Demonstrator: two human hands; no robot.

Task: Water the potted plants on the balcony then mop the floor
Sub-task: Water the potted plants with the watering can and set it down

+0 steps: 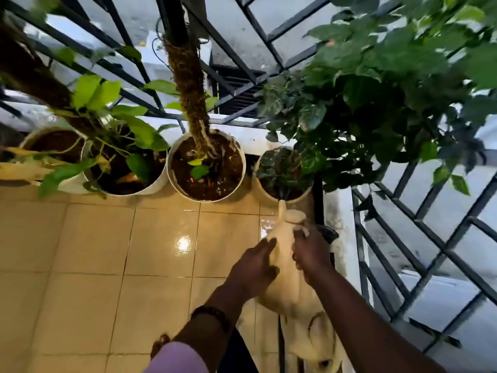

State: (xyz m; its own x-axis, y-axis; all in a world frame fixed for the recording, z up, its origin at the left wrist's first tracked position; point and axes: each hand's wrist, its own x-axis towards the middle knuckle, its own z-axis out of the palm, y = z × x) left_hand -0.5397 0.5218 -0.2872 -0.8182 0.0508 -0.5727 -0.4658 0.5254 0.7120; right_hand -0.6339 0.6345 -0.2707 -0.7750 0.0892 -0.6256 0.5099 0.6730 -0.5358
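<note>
Hands, left hand (pixel 254 265) and right hand (pixel 312 253), grip a cream watering can (pixel 282 254) (no readable label), spout at rightmost pot (pixel 262 191).

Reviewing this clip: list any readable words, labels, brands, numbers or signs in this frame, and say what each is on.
None readable. The cream plastic watering can held by the left hand and right hand, the white round plant pots and the beige floor tiles show no lettering.

Cream watering can (pixel 282 254) tilted forward between both hands, spout tip over the small pot (pixel 285 196) just beyond them, three larger white pots (pixel 205 195) of dark soil further left
</note>
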